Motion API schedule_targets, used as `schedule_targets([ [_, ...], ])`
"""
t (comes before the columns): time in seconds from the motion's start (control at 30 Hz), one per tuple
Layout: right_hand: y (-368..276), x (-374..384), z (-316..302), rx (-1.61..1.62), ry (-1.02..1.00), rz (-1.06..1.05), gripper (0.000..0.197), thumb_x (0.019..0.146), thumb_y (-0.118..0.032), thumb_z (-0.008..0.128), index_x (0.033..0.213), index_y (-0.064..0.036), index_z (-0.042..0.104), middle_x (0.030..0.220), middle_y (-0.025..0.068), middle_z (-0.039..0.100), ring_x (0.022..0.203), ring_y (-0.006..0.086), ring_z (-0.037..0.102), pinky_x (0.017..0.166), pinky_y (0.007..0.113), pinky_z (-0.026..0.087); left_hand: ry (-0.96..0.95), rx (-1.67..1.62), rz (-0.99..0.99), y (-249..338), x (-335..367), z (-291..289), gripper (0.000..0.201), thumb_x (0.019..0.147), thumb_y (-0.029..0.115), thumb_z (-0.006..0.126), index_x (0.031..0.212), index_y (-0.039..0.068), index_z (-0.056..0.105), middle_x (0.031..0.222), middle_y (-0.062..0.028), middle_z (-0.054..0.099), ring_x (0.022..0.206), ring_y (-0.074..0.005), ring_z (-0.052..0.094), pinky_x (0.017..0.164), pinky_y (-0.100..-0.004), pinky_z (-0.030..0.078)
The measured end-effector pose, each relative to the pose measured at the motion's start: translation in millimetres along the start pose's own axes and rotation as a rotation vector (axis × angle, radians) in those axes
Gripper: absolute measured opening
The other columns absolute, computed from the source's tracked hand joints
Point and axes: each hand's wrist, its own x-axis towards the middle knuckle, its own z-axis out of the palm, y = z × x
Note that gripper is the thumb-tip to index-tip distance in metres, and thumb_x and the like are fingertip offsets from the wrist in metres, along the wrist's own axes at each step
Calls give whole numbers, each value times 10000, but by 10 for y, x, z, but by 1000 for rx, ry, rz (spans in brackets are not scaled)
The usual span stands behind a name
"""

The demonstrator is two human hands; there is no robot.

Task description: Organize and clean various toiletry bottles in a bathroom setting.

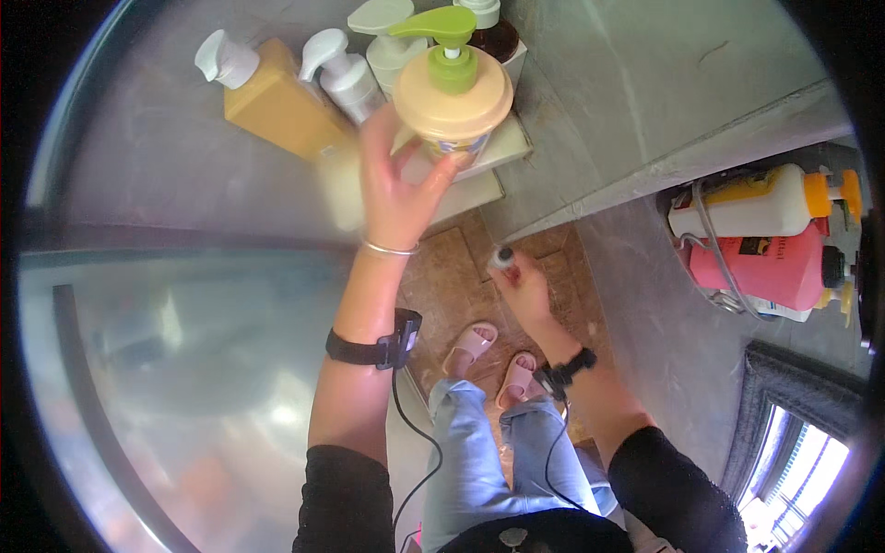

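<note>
Left hand: yours, up toward 12 o'clock, thumb and fingers wrapped around the lower body of the cream pump bottle.
Cream pump bottle: at 12 o'clock, wide-topped, its green pump head with the spout pointing to 9 o'clock; you cannot tell from this angle whether its base touches the ledge.
Right hand: yours, just off centre toward 3 o'clock, fingers closed on the small whitish item.
Small whitish item: near the centre, dark at its tip, mostly hidden by your fingers.
Ledge bottles: a yellow bottle with a white pump at 11 o'clock, tilted in your view; next to it, toward 12, a white pump bottle; past the green pump head, a dark brown bottle.
Pale ledge: just beyond your left thumb, toward 1 o'clock.
Wire rack: at 3 o'clock, holding a white bottle with an orange pump and, below it, a pink bottle with a black collar.
Wrists: a bracelet and a black strap on your left, another black strap on your right.
Glass panel: at 8 o'clock, hazy with reflections.
Window: at 4 o'clock, dark-framed.
Feet: pink sandals between 5 and 6 o'clock, on brown tiles.
</note>
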Motion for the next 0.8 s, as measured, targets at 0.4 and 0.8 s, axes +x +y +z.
schedule_targets([
  [0.4,258,1525,892,-353,187,4,331,756,-276,693,898,-8,562,700,161,607,703,335,612,648,432,484,103,173,110,-35,-98,-207,605,776,149,711,1279,9,405,1242,-150,427,1163,-279,448,920,-418,443],
  [0.8,214,1542,871,-267,-104,39,505,722,-176,725,1132,21,505,936,188,615,906,367,588,809,423,460,221,187,-30,26,-212,-58,766,671,181,795,1283,2,370,1226,-153,428,1160,-284,444,943,-417,417],
])
